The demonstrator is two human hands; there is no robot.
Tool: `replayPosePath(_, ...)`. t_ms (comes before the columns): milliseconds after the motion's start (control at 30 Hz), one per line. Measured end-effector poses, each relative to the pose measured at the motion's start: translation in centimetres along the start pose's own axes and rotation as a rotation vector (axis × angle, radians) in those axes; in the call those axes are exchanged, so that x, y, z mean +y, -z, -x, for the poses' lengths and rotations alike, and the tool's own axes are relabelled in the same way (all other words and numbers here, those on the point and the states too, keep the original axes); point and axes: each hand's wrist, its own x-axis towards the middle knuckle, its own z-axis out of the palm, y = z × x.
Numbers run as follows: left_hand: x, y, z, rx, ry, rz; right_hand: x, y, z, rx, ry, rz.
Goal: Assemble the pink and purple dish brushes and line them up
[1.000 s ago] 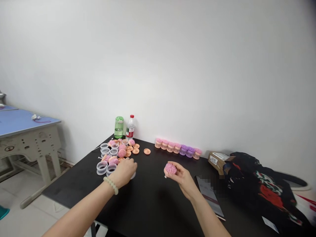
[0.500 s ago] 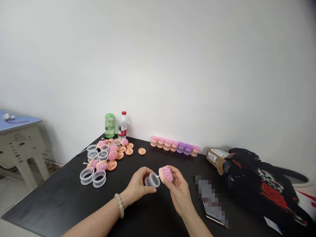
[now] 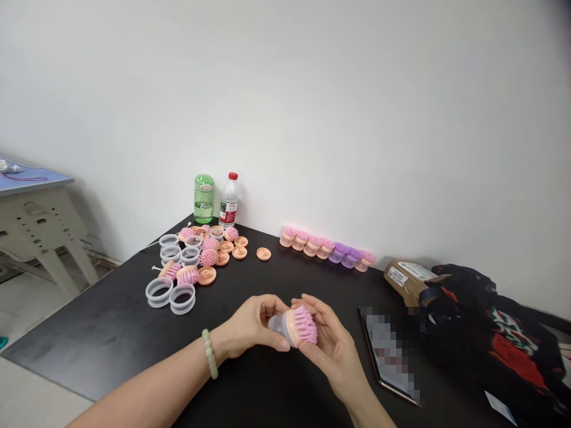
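Between my hands, above the black table (image 3: 134, 351), a translucent plastic ring (image 3: 278, 325) and a pink bristled brush head (image 3: 304, 326) on a peach base are joined end to end, lying sideways. My left hand (image 3: 254, 326) has thumb and fingers wrapped round the ring. The brush head is gripped by my right hand (image 3: 332, 345), its thumb below and fingers above the bristles. Any stem of the brush head is hidden inside the ring. Nearest my left hand on the table is another translucent ring (image 3: 182, 299).
At the left lie several rings, brush heads (image 3: 187, 274) and peach discs (image 3: 206, 275). Behind stand a green bottle (image 3: 204, 202) and a red-capped bottle (image 3: 229, 205). A row of finished-looking brushes (image 3: 312, 245) lines the wall. A blurred tablet-like device (image 3: 388, 356), cardboard box (image 3: 408, 278) and black cloth (image 3: 482, 333) occupy the right.
The brush head has moved left against the ring, and its white stem has gone out of sight. Both hands have come closer together. The view has tilted slightly.
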Motion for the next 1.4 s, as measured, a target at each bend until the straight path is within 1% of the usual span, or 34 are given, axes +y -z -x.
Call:
replayPosePath(133,-0.3,0.3,0.1,-0.086,0.106,0.124,-0.9,0.6,0.5,-0.117,0.001,0.059)
replayPosePath(233,-0.8,0.6,0.2,-0.181,0.186,0.212,-2.0,1.0,0.6,-0.229,-0.006,0.096)
replayPosePath(300,-1.0,0.8,0.2,-0.246,0.231,0.257,-2.6,1.2,0.6,-0.308,0.019,0.110)
replayPosePath(400,-1.2,0.9,0.2,-0.313,0.287,0.310,-3.4,1.4,0.6,-0.429,0.091,0.127)
replayPosePath(500,-1.1,0.9,0.3,-0.332,0.322,0.332,-3.9,1.3,0.4,-0.467,0.136,0.176)
replayPosePath(600,-0.9,0.7,0.3,-0.278,0.295,0.306,-3.8,1.1,0.3,-0.415,0.212,0.247)
replayPosePath(667,-0.7,0.4,0.3,-0.221,0.215,0.230,-3.4,0.8,0.4,-0.331,0.306,0.336)
replayPosePath(733,-0.5,0.2,0.3,-0.170,0.093,0.106,-2.7,0.3,0.5,-0.181,0.384,0.468)
replayPosePath(800,-0.5,-0.1,0.2,-0.131,-0.033,-0.019,-2.0,-0.2,0.6,-0.014,0.405,0.575)
replayPosePath(867,-0.5,-0.3,0.2,-0.097,-0.142,-0.132,-1.3,-0.6,0.8,0.098,0.356,0.604)
replayPosePath(933,-0.6,-0.4,0.2,-0.049,-0.222,-0.248,-0.9,-0.9,0.9,0.129,0.233,0.577)
replayPosePath(1000,-0.5,-0.5,0.3,-0.005,-0.258,-0.325,-0.8,-1.0,0.9,0.130,0.088,0.517)
replayPosePath(1067,-0.3,-0.6,0.3,0.001,-0.233,-0.290,-0.7,-1.0,0.8,0.124,-0.015,0.414)
replayPosePath(1133,-0.2,-0.6,0.3,-0.018,-0.163,-0.145,-0.7,-0.8,0.6,0.126,-0.049,0.294)
replayPosePath(1233,-0.1,-0.7,0.2,-0.049,0.008,0.098,-0.6,-0.6,0.3,0.140,-0.040,0.191)
replayPosePath(1300,-0.1,-0.7,0.1,-0.066,0.134,0.174,-0.7,-0.5,0.3,0.149,-0.018,0.178)
replayPosePath(1333,-0.1,-0.7,0.1,-0.068,0.173,0.186,-0.7,-0.5,0.2,0.149,-0.007,0.180)
replayPosePath(1367,0.0,-0.7,0.1,-0.059,0.181,0.185,-0.7,-0.6,0.2,0.149,0.000,0.184)
replayPosePath(1400,0.0,-0.7,0.2,-0.042,0.160,0.172,-0.7,-0.6,0.2,0.151,0.004,0.189)
